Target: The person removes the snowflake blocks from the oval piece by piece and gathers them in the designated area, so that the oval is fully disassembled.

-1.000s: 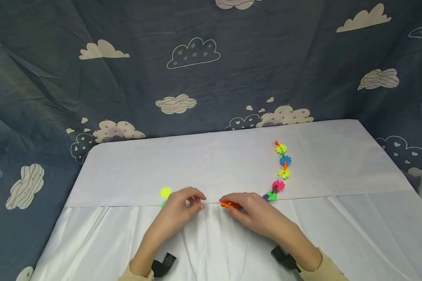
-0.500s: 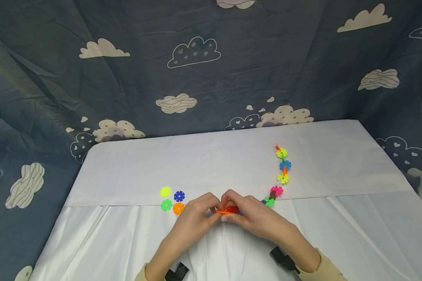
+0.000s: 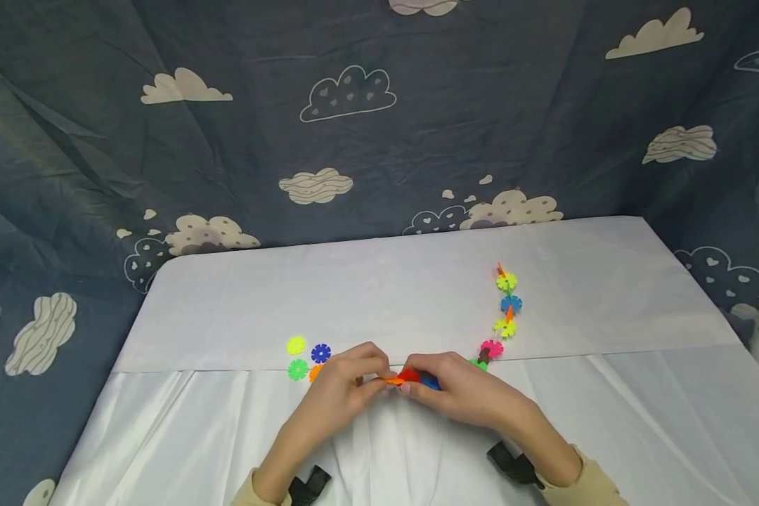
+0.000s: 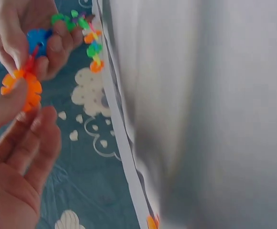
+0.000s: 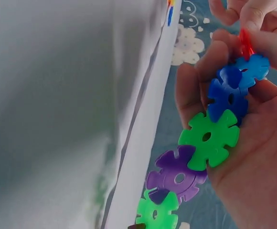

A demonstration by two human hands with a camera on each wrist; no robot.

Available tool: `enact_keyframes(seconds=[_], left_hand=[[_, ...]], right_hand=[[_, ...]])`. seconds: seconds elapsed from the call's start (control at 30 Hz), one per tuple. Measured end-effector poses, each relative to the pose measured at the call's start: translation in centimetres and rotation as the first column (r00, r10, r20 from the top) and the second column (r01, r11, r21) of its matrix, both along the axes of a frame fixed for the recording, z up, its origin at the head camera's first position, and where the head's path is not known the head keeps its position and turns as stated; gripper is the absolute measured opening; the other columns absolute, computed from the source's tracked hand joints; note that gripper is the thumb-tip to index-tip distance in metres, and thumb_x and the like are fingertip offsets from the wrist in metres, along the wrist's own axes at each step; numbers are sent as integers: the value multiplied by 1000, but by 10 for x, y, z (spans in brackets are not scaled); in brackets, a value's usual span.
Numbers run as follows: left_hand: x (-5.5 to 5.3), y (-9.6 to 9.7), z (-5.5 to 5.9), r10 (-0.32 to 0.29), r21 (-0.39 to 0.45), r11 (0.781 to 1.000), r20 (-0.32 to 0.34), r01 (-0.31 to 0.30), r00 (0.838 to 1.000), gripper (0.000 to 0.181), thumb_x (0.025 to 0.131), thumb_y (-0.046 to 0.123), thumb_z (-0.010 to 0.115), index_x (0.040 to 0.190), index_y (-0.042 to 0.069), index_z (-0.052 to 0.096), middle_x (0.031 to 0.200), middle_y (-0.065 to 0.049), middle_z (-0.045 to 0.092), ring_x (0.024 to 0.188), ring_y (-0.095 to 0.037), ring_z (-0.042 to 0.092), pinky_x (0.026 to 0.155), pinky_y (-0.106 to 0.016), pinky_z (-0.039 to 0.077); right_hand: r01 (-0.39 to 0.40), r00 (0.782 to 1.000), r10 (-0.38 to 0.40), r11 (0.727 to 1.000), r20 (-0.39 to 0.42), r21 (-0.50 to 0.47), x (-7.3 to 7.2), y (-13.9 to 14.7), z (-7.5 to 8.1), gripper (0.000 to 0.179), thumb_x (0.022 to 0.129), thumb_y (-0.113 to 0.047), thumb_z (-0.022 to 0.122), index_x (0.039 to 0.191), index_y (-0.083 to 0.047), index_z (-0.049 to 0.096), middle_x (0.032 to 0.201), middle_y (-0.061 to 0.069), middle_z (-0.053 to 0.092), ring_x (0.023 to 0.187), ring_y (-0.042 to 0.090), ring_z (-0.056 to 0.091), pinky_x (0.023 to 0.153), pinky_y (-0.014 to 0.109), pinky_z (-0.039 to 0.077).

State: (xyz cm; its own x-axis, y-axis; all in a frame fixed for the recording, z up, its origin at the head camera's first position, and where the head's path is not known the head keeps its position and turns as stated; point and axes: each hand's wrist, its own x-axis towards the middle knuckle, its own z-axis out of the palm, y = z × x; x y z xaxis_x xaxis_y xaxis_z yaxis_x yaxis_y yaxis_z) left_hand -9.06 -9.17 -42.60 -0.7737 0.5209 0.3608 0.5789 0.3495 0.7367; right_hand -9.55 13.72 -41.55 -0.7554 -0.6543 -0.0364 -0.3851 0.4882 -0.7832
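My left hand (image 3: 351, 383) pinches an orange notched flower disc (image 4: 32, 90) between thumb and fingers. Its edge meets a red flower disc (image 5: 246, 44), the end piece of a chain of interlocked plastic discs. That end is gripped by my right hand (image 3: 462, 390), fingertips at the red piece. Along the right palm run blue discs (image 5: 228, 98) and a green disc (image 5: 209, 139), then a purple disc (image 5: 176, 174). The rest of the chain (image 3: 511, 304) curves away over the white table to the far right. In the head view the hands hide part of the held pieces.
Loose yellow (image 3: 296, 345), dark blue (image 3: 320, 353) and green discs (image 3: 298, 370) lie left of my left hand. An orange disc (image 3: 315, 372) there is partly covered by that hand. A dark cloud-print cloth (image 3: 379, 140) hangs behind the white table (image 3: 228, 302).
My left hand has moved right from beside the loose discs to meet the right hand, and now pinches the orange disc at the chain's end. The far chain has slid slightly toward me.
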Motion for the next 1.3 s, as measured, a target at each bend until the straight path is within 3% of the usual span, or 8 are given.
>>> enact_keyframes(seconds=[0.2,0.47,0.67,0.77,0.9,1.1,1.2,1.3], left_hand=[[-4,-7,-2,-40,36,999,24,39,999,13,83,-2,76,82,10,72,93,10,62,78,-7,56,59,-22,48],[-5,-9,-2,-24,-12,1000,-26,24,999,13,82,-1,77,81,11,71,93,12,61,78,-6,56,65,-24,50],[-5,-10,-1,-13,-7,1000,-28,12,1000,12,82,0,77,81,10,71,93,11,62,77,-7,56,63,-22,50],[-5,-9,-1,1,20,1000,7,-1,1000,12,82,1,77,81,11,71,92,11,63,79,-7,58,61,-22,50],[-5,-10,-1,40,37,998,90,-43,995,12,84,5,77,84,15,72,91,14,64,82,-8,60,59,-24,50],[-12,-20,0,113,-11,994,168,-113,979,15,86,10,77,88,25,74,90,19,64,82,-8,59,60,-27,48],[-17,-29,3,186,-40,983,197,-181,963,18,88,9,74,92,27,74,93,18,63,81,-9,57,62,-27,47],[-23,-39,5,263,-55,965,208,-258,942,17,91,7,71,95,23,75,95,14,62,79,-12,57,63,-28,48]], right_hand=[[-5,1000,5,1000,-26,-9,2,-4,0,9,98,-18,60,90,-18,64,73,-13,54,64,6,50,58,23,43],[6,995,-10,999,-103,-35,4,-7,-3,7,98,-19,61,92,-18,65,75,-15,53,66,5,50,61,23,44],[23,988,-33,998,-153,-64,4,-8,-5,10,98,-18,62,89,-18,64,72,-15,51,62,3,47,57,21,42],[37,985,-48,997,-164,-71,4,-8,-6,11,99,-19,61,88,-18,65,72,-15,50,61,3,47,56,21,42],[58,986,-67,996,-155,-65,4,-8,-6,10,99,-23,60,93,-18,66,77,-15,54,65,5,51,60,23,45],[89,986,-97,994,-135,-59,4,-8,-5,8,99,-20,59,99,-18,67,86,-11,61,73,5,55,68,25,48],[96,984,-103,994,-143,-55,4,-9,-4,9,99,-17,58,99,-17,67,90,-8,63,76,5,55,72,26,49],[96,983,-102,994,-152,-47,4,-9,-4,9,99,-17,58,100,-17,67,91,-7,63,78,5,55,75,26,49]])
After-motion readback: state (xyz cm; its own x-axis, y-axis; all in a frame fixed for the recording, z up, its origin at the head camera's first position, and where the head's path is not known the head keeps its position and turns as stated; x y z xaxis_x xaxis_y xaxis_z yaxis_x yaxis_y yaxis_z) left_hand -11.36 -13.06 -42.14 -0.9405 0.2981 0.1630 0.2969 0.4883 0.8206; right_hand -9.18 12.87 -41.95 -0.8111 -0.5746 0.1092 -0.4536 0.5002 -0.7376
